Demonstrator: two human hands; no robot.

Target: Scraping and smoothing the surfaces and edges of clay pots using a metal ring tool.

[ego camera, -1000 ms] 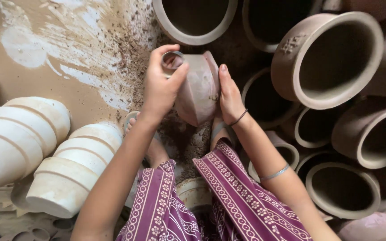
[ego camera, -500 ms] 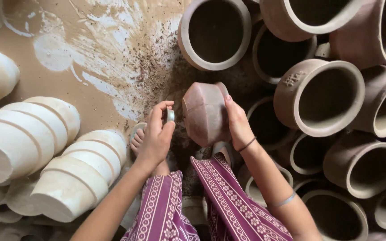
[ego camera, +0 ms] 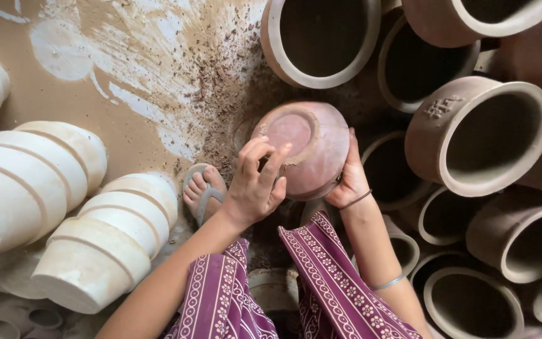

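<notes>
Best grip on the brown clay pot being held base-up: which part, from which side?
Probably cup the rounded wall of the clay pot from its right side, as the right hand does now. The pot lies tilted with its flat base facing up, so the curved belly gives the palm a broad seat and leaves the base free for the left hand, whose fingers rest there.

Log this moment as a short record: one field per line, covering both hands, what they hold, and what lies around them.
Left hand: fingers on the upturned base of the clay pot
Right hand: cups the pot's side from the right
Pot: reddish-brown, unfired look, base facing the camera
Floor: brown, white smears, clay crumbs
Left of the person: rows of white moulds lying on their sides
Right of the person: many clay pots lying with mouths open
Foot: in a sandal
</notes>
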